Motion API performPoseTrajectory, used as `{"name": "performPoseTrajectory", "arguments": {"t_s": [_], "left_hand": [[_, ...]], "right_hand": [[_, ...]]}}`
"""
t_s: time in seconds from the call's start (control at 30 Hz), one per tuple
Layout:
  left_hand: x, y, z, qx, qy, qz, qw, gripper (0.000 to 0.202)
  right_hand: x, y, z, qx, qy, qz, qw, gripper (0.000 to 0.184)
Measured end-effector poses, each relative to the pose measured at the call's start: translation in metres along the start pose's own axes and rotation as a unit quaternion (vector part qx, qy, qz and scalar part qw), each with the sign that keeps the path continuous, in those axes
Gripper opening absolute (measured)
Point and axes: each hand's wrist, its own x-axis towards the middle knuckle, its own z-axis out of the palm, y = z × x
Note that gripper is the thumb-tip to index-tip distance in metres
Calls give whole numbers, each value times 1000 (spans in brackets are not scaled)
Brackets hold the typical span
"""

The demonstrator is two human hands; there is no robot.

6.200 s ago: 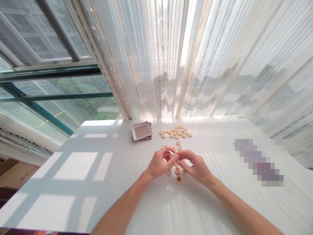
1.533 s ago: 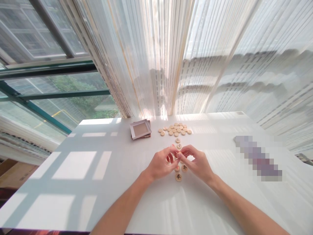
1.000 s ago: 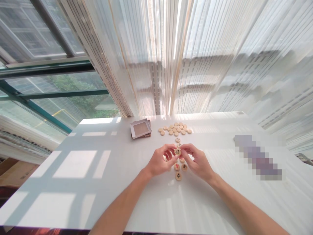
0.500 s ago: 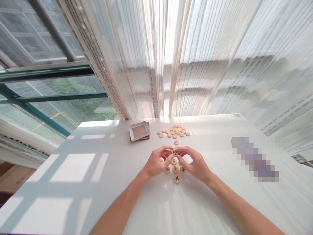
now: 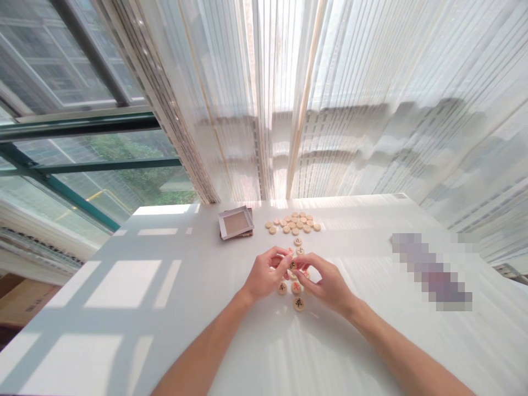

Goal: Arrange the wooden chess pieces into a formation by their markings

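Observation:
My left hand (image 5: 266, 273) and my right hand (image 5: 328, 279) meet over the middle of the table, fingertips pinched on one round wooden Chinese chess piece (image 5: 292, 265) with a black character. Closer to me lie a black-marked piece (image 5: 282, 287), a red-marked piece (image 5: 296, 287) and, nearest, another black-marked piece (image 5: 298, 303). A red-marked piece (image 5: 306, 274) is partly hidden by my right fingers. Past my fingertips are two black-marked pieces (image 5: 300, 251) (image 5: 297, 241); more pieces beneath my hands are partly covered.
Toward the far edge of the white table (image 5: 198, 330), several pieces (image 5: 295, 225) are grouped loosely. An open shallow box (image 5: 236, 221) sits to their left. A blurred-out long object (image 5: 433, 272) lies at the right. Curtains (image 5: 342, 126) hang behind the table.
The held piece has shifted slightly left and toward me, and its character has turned. My right hand's fingers have moved a little left, uncovering pieces beyond and beneath.

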Motion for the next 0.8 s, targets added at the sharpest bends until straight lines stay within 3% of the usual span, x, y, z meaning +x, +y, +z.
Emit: {"name": "performPoseTrajectory", "arguments": {"t_s": [0.43, 0.8], "left_hand": [[0, -2, 2, -21, -22, 17, 999, 34], [-2, 1, -3, -41, -66, 23, 997, 33]], "right_hand": [[0, -1, -1, -6, 8, 10, 1000, 15], [2, -3, -4, 11, 22, 13, 1000, 24]]}}
